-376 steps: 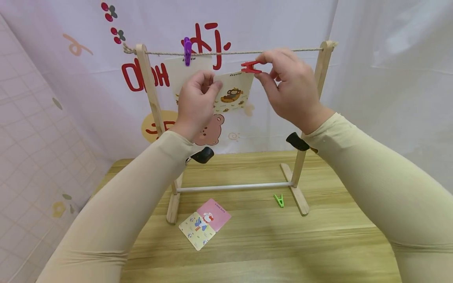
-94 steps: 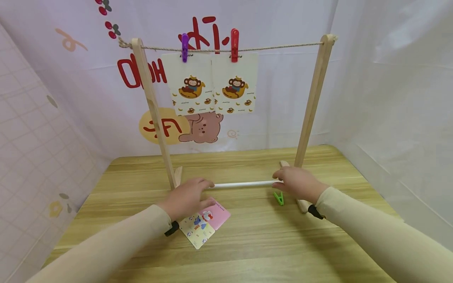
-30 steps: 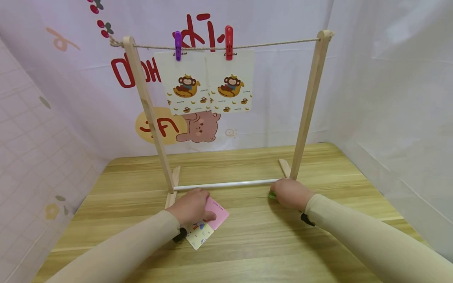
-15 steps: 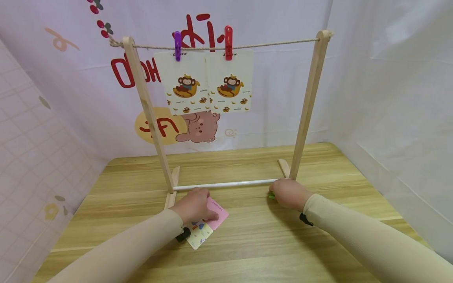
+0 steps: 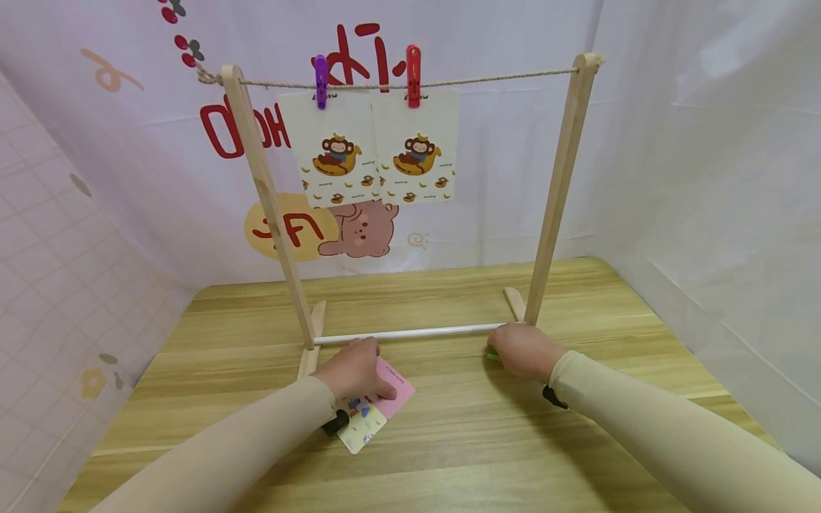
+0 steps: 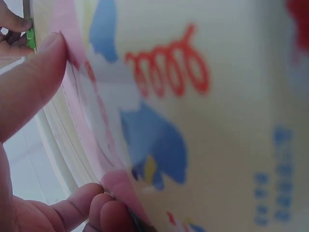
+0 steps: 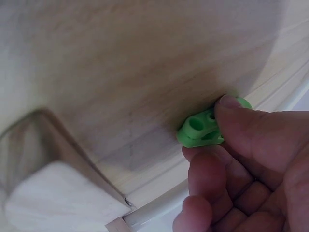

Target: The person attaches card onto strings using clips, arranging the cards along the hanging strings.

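Observation:
In the head view my left hand (image 5: 353, 370) reaches over a pink card (image 5: 400, 390) and a yellow card (image 5: 360, 432) lying together on the table, covering part of both. The left wrist view shows my thumb and fingertips on opposite edges of the pink card, beside the yellow card's blue printed figure. My right hand (image 5: 527, 351) is down by the stand's right foot. Between its thumb and fingers it pinches a green clothespin (image 7: 198, 130), mostly hidden from the head camera.
A wooden stand (image 5: 556, 192) carries a rope (image 5: 500, 77). Two monkey cards hang there, the left card (image 5: 308, 125) under a purple clothespin (image 5: 321, 84) and the right card (image 5: 442, 121) under a red clothespin (image 5: 413, 77). A white rod (image 5: 417, 333) joins the posts low down.
Earlier the hands hung the second monkey card with the red clothespin. Both then came down, the left to the table cards, the right onto the green clothespin. Over the last second they barely shift.

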{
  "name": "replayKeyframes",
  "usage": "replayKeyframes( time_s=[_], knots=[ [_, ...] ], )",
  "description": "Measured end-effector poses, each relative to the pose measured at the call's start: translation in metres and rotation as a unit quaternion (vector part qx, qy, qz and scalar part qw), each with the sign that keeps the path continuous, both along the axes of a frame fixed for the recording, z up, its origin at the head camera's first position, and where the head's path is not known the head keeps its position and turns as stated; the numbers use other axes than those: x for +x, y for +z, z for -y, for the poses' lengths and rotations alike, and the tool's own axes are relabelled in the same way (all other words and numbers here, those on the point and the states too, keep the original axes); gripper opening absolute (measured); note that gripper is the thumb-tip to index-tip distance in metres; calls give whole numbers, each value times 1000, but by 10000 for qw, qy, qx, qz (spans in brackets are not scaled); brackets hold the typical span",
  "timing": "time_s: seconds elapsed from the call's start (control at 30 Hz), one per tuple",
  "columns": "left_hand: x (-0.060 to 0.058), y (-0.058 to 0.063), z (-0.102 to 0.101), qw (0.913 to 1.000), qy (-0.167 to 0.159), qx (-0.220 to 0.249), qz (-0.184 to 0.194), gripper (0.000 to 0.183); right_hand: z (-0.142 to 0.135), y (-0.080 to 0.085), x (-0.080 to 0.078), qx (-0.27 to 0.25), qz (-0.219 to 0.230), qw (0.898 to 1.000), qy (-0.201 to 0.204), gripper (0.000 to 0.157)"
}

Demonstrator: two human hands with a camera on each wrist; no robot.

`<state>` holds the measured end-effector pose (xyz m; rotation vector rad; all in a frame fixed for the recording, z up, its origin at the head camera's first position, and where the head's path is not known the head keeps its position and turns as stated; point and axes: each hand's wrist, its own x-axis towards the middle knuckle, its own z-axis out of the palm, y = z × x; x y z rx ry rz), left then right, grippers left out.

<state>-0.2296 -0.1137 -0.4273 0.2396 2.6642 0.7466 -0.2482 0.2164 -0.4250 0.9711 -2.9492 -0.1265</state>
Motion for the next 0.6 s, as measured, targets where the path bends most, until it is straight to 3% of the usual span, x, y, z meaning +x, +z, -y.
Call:
replayKeyframes(
  time_s=[0.27, 0.6],
  knots=[
    [0, -2, -1, 9999, 84, 31, 57, 81, 1, 2, 1, -14, -76, 10000, 55, 17],
    [-1, -4, 0, 9995, 76, 296, 122, 70, 1, 1, 1, 108, -114, 9998, 95, 17]
  ],
)
